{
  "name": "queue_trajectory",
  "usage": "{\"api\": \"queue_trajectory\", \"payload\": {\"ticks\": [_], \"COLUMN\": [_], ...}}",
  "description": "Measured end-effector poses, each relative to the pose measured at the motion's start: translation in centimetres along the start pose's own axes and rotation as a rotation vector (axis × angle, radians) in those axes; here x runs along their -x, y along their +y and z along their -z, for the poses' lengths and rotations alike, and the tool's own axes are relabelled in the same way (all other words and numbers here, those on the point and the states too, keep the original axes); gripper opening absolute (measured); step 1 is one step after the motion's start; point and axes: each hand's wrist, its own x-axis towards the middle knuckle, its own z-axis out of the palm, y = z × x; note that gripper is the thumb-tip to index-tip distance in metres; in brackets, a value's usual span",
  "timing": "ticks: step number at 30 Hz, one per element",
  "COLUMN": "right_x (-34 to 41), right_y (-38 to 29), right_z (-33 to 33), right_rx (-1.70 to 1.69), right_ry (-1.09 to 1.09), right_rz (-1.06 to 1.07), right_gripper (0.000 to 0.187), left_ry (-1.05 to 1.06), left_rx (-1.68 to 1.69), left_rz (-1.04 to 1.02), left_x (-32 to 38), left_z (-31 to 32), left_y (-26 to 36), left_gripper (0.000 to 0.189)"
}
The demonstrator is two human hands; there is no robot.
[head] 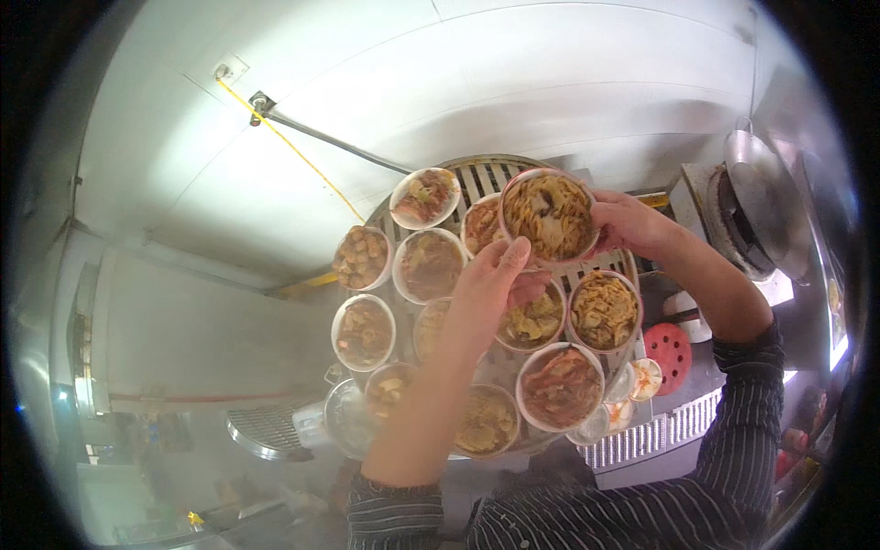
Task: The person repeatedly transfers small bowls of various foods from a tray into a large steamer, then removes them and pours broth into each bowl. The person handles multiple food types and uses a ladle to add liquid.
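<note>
Both my hands hold one round bowl of shredded food in broth [548, 216] above the far right part of a round slatted steamer rack [481, 172]. My right hand [622, 223] grips its right rim, and my left hand [505, 271] supports its lower left edge. Several filled bowls stand on the rack, among them a bowl of reddish meat [560, 386], a bowl of yellowish strips [605, 311], a bowl of brown chunks [361, 258] and a white bowl of meat and greens [425, 198]. My left forearm hides part of the rack.
A metal wok [763, 199] stands tilted at the right near a burner. A red perforated disc [667, 359] and small lidded cups [646, 379] lie right of the rack. At the lower left is a round slatted metal rack [265, 433]. Steam blurs the left side.
</note>
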Motion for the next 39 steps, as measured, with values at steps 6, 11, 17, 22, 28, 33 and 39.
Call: {"api": "queue_trajectory", "payload": {"ticks": [6, 11, 17, 22, 28, 33, 39], "right_x": [0.6, -0.2, 4.3, 12.3, 23.2, 25.2, 16.9], "right_y": [4.1, 7.7, 9.0, 17.3, 39.9, 44.7, 39.3], "right_z": [4.9, 5.4, 6.1, 16.5, 17.8, 0.7, -18.0], "right_rx": [0.096, 0.003, 0.178, 0.454, -0.217, 0.763, 1.012], "right_ry": [0.215, 0.302, 0.276, 0.611, 0.496, 0.074, -0.262], "right_rz": [-0.055, -0.106, 0.049, 0.029, -0.316, -0.455, -0.153], "right_gripper": [0.039, 0.035, 0.036, 0.024, 0.018, 0.030, 0.023], "left_ry": [0.058, 0.536, 1.317, 1.342, 1.103, 0.956, 1.099], "left_rx": [-0.049, -0.047, -0.197, 0.258, 0.090, -0.249, -0.282], "left_rz": [-0.063, -0.280, -0.155, -0.089, 0.504, 0.636, 0.629], "left_x": [6.4, 16.1, 28.3, 36.0, 42.0, 44.4, 48.7], "left_z": [2.7, 8.9, 13.4, 19.8, 21.9, 23.3, 26.8], "left_y": [0.2, -0.1, -6.5, -18.4, -36.4, -43.5, -42.5], "left_gripper": [0.048, 0.041, 0.045, 0.038, 0.022, 0.028, 0.053]}}
